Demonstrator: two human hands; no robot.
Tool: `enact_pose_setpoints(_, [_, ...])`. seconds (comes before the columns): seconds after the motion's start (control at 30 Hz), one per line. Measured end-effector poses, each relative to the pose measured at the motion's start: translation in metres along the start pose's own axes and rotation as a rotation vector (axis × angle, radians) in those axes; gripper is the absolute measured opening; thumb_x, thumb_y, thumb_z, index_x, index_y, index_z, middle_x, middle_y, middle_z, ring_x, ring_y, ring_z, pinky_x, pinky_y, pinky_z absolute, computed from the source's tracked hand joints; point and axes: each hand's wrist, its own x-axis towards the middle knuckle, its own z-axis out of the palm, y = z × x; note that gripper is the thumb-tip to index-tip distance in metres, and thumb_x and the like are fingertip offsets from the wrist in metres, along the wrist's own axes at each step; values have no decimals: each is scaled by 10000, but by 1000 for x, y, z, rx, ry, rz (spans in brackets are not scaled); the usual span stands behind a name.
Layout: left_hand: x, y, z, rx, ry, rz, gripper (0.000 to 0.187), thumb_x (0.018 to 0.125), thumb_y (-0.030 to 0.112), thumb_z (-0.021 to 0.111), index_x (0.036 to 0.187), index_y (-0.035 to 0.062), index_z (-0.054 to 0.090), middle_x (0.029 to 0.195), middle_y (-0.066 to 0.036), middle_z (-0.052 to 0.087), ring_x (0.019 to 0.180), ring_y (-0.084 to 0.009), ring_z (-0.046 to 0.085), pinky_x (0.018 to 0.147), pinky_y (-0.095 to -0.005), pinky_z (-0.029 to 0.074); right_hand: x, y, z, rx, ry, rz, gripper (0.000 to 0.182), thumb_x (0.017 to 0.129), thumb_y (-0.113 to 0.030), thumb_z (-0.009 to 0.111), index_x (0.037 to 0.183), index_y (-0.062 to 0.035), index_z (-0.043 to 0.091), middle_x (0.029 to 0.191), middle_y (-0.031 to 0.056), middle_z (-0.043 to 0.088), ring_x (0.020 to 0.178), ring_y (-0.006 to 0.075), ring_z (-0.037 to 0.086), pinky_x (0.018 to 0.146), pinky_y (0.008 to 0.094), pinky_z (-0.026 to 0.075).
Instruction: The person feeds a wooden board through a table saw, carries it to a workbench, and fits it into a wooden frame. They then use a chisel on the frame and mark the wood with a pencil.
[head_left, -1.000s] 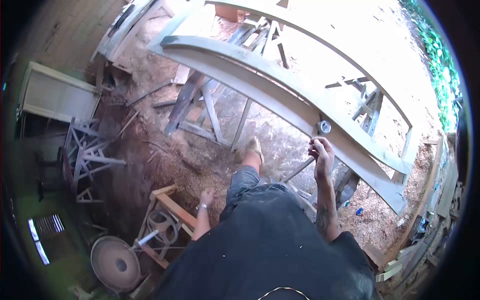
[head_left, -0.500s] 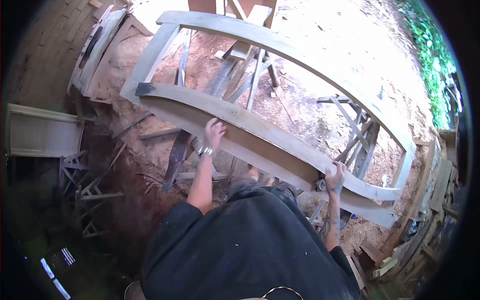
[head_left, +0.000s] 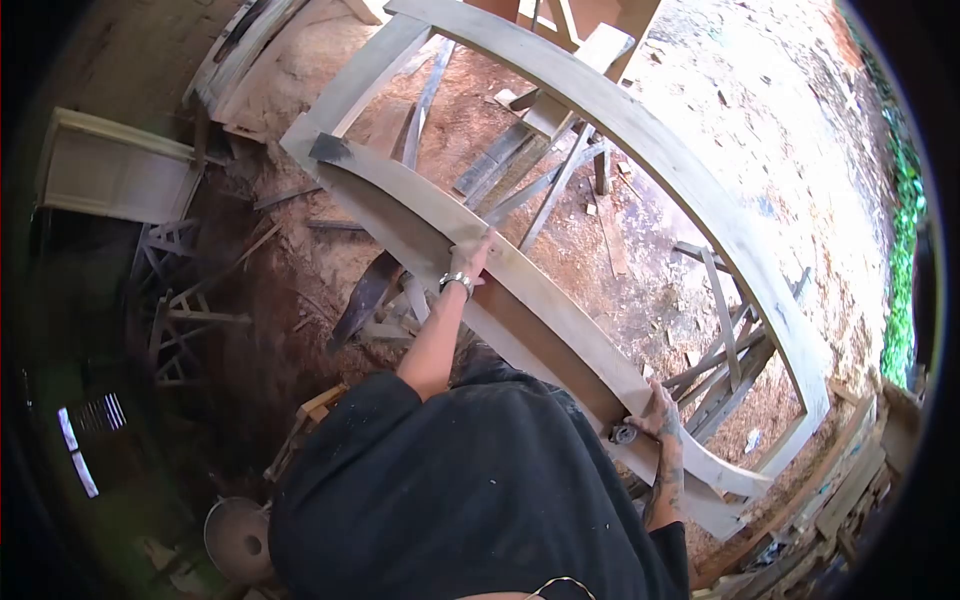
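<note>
A large pale wooden frame [head_left: 570, 290] with curved long rails lies slantwise in front of me. My left hand [head_left: 470, 260] is closed on its near rail, fingertips over the upper edge, a metal watch [head_left: 457, 282] on the wrist. Farther right, my right hand [head_left: 657, 412] grips the same rail, with the fingers hooked over it. Beside that thumb sits a small grey roll [head_left: 624, 434], its kind unclear. Along my side of the rail runs a long board [head_left: 500, 328] at a lower level. Near the left corner the rail has a dark patch [head_left: 331, 149].
Wooden trestles [head_left: 735, 350] stand beneath and beyond the frame, over ground strewn with shavings and offcuts. Stacked boards [head_left: 850, 480] lie at the right. A panelled wooden piece [head_left: 120, 168] and more trestles [head_left: 180, 310] are at the left. A pale round object [head_left: 238, 540] is at lower left.
The view has turned, so the frame appears more steeply slanted. My left hand has gone from loosely over the near side to gripping the rail. The right hand stays near the same spot.
</note>
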Motion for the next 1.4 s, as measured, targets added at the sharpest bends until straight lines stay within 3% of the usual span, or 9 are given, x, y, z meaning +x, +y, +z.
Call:
enact_pose_setpoints(0.03, [2, 6, 6, 62, 17, -36, 1193, 751, 654, 714, 1432, -178, 198, 1461, -315, 370, 1299, -456, 444, 942, -561, 509, 4, 1, -3, 22, -41, -4, 1051, 480, -367, 939, 1364, -78, 450, 1261, 204, 590, 1180, 404, 559, 984, 471, 471])
enact_pose_setpoints(0.1, [56, -33, 22, 174, 296, 62, 1350, 693, 678, 732, 1401, -252, 58, 1504, -378, 219, 1380, -487, 307, 1138, -524, 288, 7, 2, -4, 48, -65, -24, 1042, 473, -359, 942, 1349, -71, 457, 1251, 213, 597, 1169, 398, 573, 978, 461, 484])
enact_pose_setpoints(0.2, [33, -16, 45, 270, 513, 153, 1379, 670, 633, 752, 1398, -259, -7, 1500, -448, 46, 1437, -508, 132, 1207, -486, 123, 11, 0, -7, 94, -81, -55, 995, 486, -325, 928, 1328, -58, 469, 1240, 212, 601, 1153, 391, 582, 969, 457, 489])
enact_pose_setpoints(0.3, [35, -7, 49, 334, 571, 7, 1364, 668, 611, 751, 1399, -259, -3, 1505, -446, 47, 1434, -517, 143, 1206, -492, 127, 9, 2, -7, 88, -65, -90, 920, 513, -292, 886, 1303, -42, 486, 1214, 213, 606, 1124, 394, 593, 954, 452, 493])
enact_pose_setpoints(0.5, [80, -4, 62, 373, 528, 123, 1328, 648, 584, 752, 1401, -258, 52, 1473, -460, 150, 1408, -524, 215, 1189, -504, 176, 19, 6, -13, 57, 85, -177, 834, 553, -260, 806, 1287, -25, 488, 1121, 220, 626, 1060, 397, 614, 890, 445, 512])
enact_pose_setpoints(0.67, [78, 44, 97, 426, 523, 80, 1333, 635, 593, 778, 1401, -254, 90, 1463, -448, 200, 1386, -510, 287, 1136, -524, 297, 38, 5, -28, 112, 81, -92, 587, 614, -253, 798, 1066, -38, 491, 910, 220, 652, 876, 428, 652, 735, 499, 519])
enact_pose_setpoints(1.1, [140, 7, 114, 419, 526, 65, 1255, 621, 601, 813, 1359, -219, 215, 1396, -405, 321, 1318, -479, 388, 1037, -477, 436, 73, 38, -11, 65, -29, 5, 735, 552, -343, 860, 1134, -49, 520, 992, 241, 640, 925, 449, 627, 766, 512, 521])
enact_pose_setpoints(1.23, [169, -32, 107, -36, 564, 279, 1041, 723, 597, 768, 1365, -110, 353, 1310, -233, 524, 1162, -328, 556, 966, -407, 481, 91, 29, -9, 131, -3, -95, 671, 568, -224, 798, 1134, -49, 484, 915, 250, 646, 887, 455, 636, 739, 514, 527])
enact_pose_setpoints(1.4, [103, -34, 122, -537, 144, -118, 797, 817, 628, 676, 1379, 108, 455, 1308, -105, 554, 1126, -267, 573, 915, -424, 491, 118, 11, 11, 14, -60, -32, 741, 541, -249, 801, 1162, -25, 464, 993, 261, 635, 930, 443, 633, 777, 503, 528])
